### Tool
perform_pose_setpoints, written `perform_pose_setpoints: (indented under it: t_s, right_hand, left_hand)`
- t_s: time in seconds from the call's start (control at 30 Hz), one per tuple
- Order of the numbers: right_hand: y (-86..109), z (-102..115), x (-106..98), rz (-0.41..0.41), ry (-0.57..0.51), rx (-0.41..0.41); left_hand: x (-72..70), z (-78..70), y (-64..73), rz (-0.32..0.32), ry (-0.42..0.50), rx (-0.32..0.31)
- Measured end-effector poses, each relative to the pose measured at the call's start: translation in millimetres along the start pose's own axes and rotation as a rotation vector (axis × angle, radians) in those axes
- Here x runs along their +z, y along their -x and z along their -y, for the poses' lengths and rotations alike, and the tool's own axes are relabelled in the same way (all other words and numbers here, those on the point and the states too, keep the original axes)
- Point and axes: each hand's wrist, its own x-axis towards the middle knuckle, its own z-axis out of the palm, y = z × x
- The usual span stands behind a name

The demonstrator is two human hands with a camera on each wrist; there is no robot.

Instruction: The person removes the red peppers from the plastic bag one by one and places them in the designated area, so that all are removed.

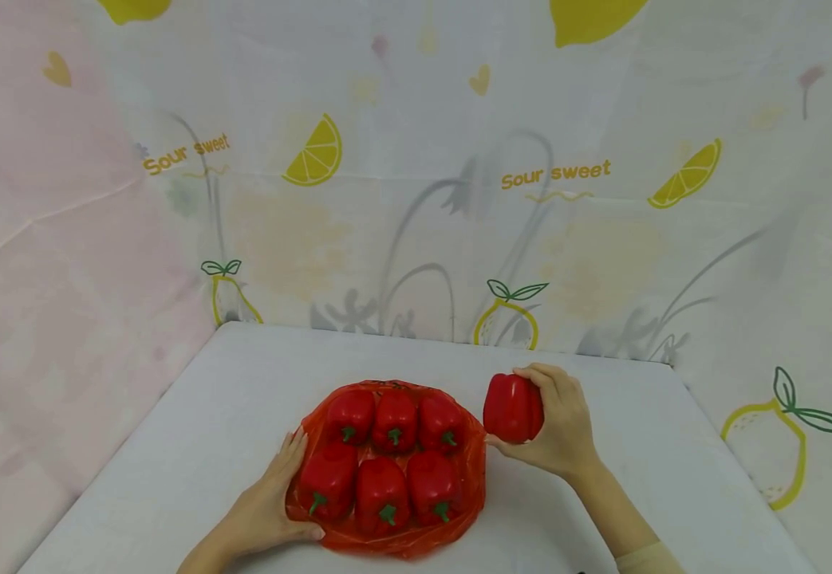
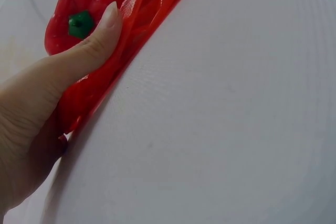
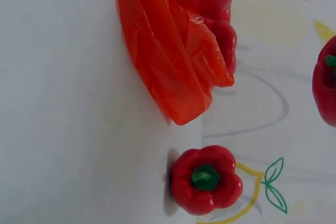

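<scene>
My right hand (image 1: pixel 559 422) grips a red bell pepper (image 1: pixel 507 408) above the table, to the right of a red plastic bag (image 1: pixel 475 510). Several red bell peppers (image 1: pixel 381 490) with green stems lie in two rows in the bag. My left hand (image 1: pixel 268 502) holds the bag's left edge, with the thumb on the near side. The left wrist view shows this thumb (image 2: pixel 86 59) over the bag, beside one pepper (image 2: pixel 79 19). At the right edge of the right wrist view a pepper (image 3: pixel 326 90) is cut off, and my right hand is out of sight there.
Another red bell pepper (image 3: pixel 207 180) stands on the table beside the bag in the right wrist view; I cannot make it out in the head view. The white table (image 1: pixel 171 446) ends at a lemon-print cloth (image 1: pixel 416 199) behind and at both sides.
</scene>
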Motion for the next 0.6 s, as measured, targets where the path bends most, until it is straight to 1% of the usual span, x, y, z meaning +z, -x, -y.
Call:
perform_pose_setpoints:
  t_s: [0.4,0.6]
  right_hand:
    - [9.2,-13.5,-12.2,-0.001,0.046,0.035]
    - [13.7,-20.4,-16.6,0.001,0.072,0.038]
  left_hand:
    - [0.0,0.1,0.4,-0.01,0.003,0.019]
    - [0.6,0.5,0.9,-0.014,-0.004,0.024]
